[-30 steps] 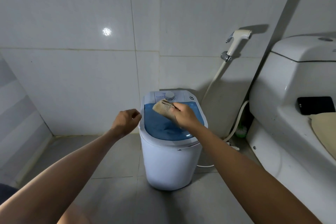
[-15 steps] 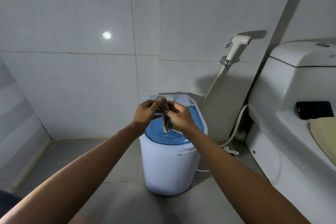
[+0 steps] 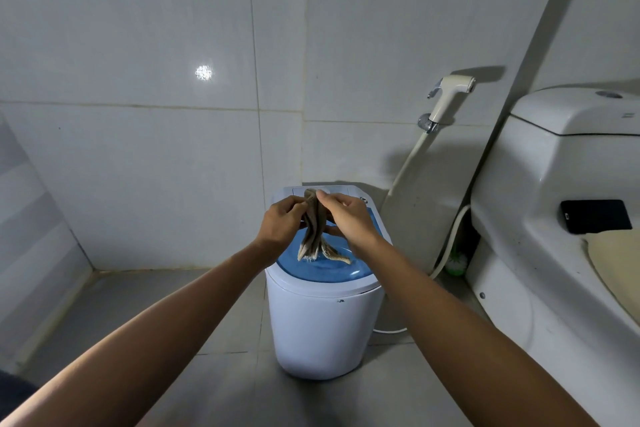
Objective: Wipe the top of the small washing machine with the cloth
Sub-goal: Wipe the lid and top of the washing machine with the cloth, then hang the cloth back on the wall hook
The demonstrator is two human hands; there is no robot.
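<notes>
A small white washing machine (image 3: 322, 326) with a blue see-through lid (image 3: 329, 269) stands on the grey tiled floor against the wall. Above the lid, a brownish cloth (image 3: 313, 229) hangs down, bunched and folded, its lower frayed end reaching near the lid. My left hand (image 3: 280, 224) pinches the cloth's left side and my right hand (image 3: 349, 220) pinches its top and right side. Both hands hover over the middle of the lid, hiding part of the control panel at the back.
A white toilet (image 3: 540, 218) stands close on the right, with a black phone (image 3: 595, 220) and a cream cloth (image 3: 616, 263) on it. A bidet sprayer (image 3: 450, 97) and hose hang on the wall behind. A white cable lies on the floor to the machine's right.
A second ago my right hand alone pressed the cloth on the lid. My left hand came in and both hands lifted the cloth, which now hangs lower between them.
</notes>
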